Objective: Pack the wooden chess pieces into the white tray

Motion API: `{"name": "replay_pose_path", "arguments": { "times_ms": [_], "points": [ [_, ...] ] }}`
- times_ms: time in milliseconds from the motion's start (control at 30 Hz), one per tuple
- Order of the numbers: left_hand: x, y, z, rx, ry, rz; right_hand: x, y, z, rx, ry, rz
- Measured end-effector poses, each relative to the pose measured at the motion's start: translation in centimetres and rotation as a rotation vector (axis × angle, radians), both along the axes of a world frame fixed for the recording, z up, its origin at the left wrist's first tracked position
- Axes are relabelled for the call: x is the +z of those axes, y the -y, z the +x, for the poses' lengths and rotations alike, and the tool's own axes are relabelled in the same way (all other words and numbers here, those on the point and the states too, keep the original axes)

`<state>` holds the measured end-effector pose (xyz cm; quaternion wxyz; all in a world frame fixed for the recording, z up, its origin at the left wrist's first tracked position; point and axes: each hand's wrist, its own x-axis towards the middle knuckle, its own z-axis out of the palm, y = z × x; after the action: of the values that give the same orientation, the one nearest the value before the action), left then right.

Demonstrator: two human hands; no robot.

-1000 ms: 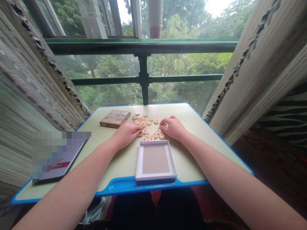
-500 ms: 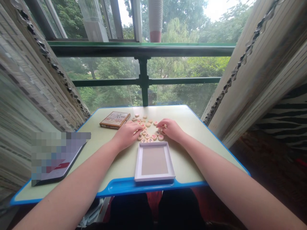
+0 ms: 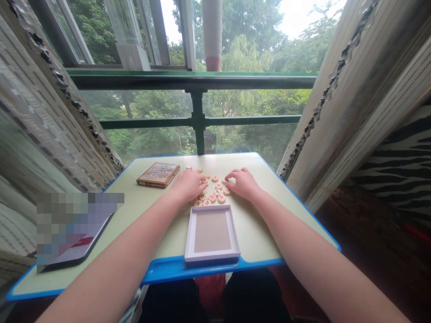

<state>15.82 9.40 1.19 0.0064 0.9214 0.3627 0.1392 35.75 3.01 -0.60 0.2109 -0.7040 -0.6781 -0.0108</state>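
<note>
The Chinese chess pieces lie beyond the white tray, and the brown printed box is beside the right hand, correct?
Not quite: the brown printed box lies beside the left hand, as the head view shows. The Chinese chess pieces do lie beyond the white tray.

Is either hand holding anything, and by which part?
Cannot be told: the left hand and right hand are among the round pieces, but whether either grips one is unclear.

One head-worn view, forward and downward from just behind the table (image 3: pixel 252 237), green railing (image 3: pixel 235 82) beyond
</note>
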Motion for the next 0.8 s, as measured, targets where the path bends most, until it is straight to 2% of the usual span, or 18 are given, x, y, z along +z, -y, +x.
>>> {"name": "replay_pose_path", "arguments": {
  "times_ms": [100, 333, 500, 633, 800],
  "points": [
    [-0.5, 0.0, 0.3, -0.007, -0.019, 0.017, 0.0, -0.1, -0.2, 0.028, -0.018, 0.002],
    [-1.1, -0.3, 0.2, 0.006, 0.073, 0.068, -0.3, -0.6, -0.3, 0.096, 0.041, -0.033],
    [-1.4, -0.6, 0.0, 0.006, 0.06, -0.001, -0.5, -0.5, -0.3, 0.024, 0.038, -0.019],
    [-1.4, -0.4, -0.1, 0.013, 0.103, -0.037, -0.1, -0.2, -0.6, 0.025, -0.008, 0.008],
    [-1.2, -0.2, 0.1, 0.02, 0.141, -0.067, 0.3, 0.0, -0.9, 0.021, -0.02, -0.062]
  ]
}}
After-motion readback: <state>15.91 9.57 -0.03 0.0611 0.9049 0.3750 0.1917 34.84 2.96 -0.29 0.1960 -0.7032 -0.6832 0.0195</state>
